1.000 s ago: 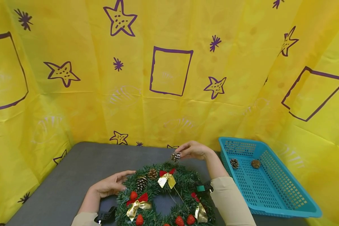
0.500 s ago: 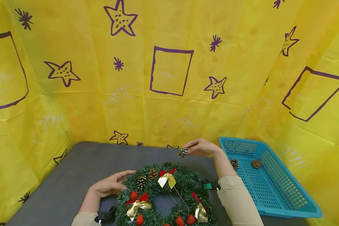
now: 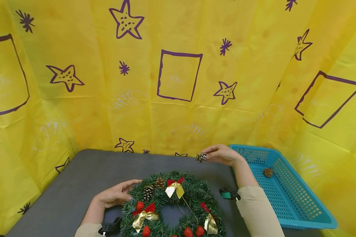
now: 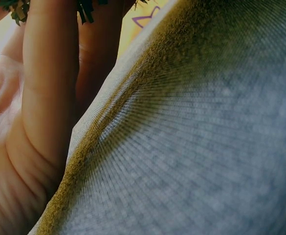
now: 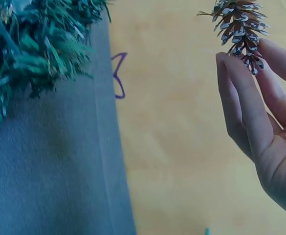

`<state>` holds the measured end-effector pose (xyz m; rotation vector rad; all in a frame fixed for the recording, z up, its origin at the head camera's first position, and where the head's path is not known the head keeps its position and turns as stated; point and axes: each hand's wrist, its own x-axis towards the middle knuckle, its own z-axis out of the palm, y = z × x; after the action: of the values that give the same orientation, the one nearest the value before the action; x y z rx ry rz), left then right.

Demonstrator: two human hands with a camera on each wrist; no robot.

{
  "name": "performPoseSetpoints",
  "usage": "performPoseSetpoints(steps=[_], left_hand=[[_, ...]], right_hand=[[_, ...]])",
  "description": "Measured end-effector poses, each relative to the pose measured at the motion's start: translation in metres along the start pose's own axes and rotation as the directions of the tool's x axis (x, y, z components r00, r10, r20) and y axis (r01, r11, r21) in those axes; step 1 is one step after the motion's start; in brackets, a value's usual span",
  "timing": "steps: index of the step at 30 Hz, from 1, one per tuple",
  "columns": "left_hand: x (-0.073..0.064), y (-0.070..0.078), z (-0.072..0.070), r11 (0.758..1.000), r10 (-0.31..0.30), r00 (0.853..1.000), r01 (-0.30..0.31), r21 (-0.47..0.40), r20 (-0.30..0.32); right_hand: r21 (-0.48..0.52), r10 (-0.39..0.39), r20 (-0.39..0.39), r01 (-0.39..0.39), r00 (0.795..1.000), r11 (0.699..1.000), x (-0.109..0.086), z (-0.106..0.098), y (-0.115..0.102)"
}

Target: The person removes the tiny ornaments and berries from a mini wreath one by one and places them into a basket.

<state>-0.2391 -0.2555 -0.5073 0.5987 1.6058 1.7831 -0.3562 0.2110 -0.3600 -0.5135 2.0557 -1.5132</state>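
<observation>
1. Right hand (image 3: 222, 154): grip narrow, thumb and fingertips pinching a pine cone (image 3: 201, 157), its scales tipped white.
2. Held cone was off toward the desk's far edge, apart from the wreath (image 3: 197, 188) and to the left of the blue basket (image 3: 284, 204). Right wrist view showed it with yellow cloth (image 3: 178, 128) behind.
3. Left hand (image 3: 115, 195): at the wreath's left edge, fingers touching the greenery. Tips hidden among needles; could not tell whether this grip was closed on it.
4. Wreath lay on the grey desk (image 3: 92, 171), its near part cut off by the frame. It bore a white-tipped cone (image 3: 148, 193) and, just beside that, a brown cone (image 3: 160, 182).
5. Also on the wreath: gold bows (image 3: 175, 189) with red ribbon, and red berries (image 3: 188, 232).
6. Basket stood at the right, partly behind the right forearm; a loose cone (image 3: 268, 172) lay inside, near its far end.
7. Dark straps (image 3: 229, 194) were worn at both wrists, below pale sleeves' cuffs (image 3: 256, 207).
</observation>
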Motion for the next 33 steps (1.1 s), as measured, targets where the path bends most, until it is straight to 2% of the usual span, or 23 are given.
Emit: performPoseSetpoints(steps=[8,15,23,33], left_hand=[[0.0,-0.001,-0.001,1.0,0.008,1.0,-0.008,-0.002,0.011],[0.001,-0.002,-0.002,1.0,0.031,1.0,-0.031,0.003,0.005],[0.0,-0.002,-0.003,1.0,0.007,1.0,-0.007,0.001,0.001],[0.0,-0.001,-0.002,1.0,0.012,1.0,-0.012,-0.004,0.002]], right_hand=[[0.009,0.005,-0.061,-0.004,0.998,1.0,-0.014,-0.02,0.005],[0.016,-0.016,-0.081,0.017,0.997,1.0,-0.024,-0.033,0.01],[0.015,-0.015,-0.132,0.018,0.991,1.0,-0.038,-0.043,0.017],[0.117,-0.04,-0.165,0.06,0.986,0.991,-0.058,-0.057,0.019]])
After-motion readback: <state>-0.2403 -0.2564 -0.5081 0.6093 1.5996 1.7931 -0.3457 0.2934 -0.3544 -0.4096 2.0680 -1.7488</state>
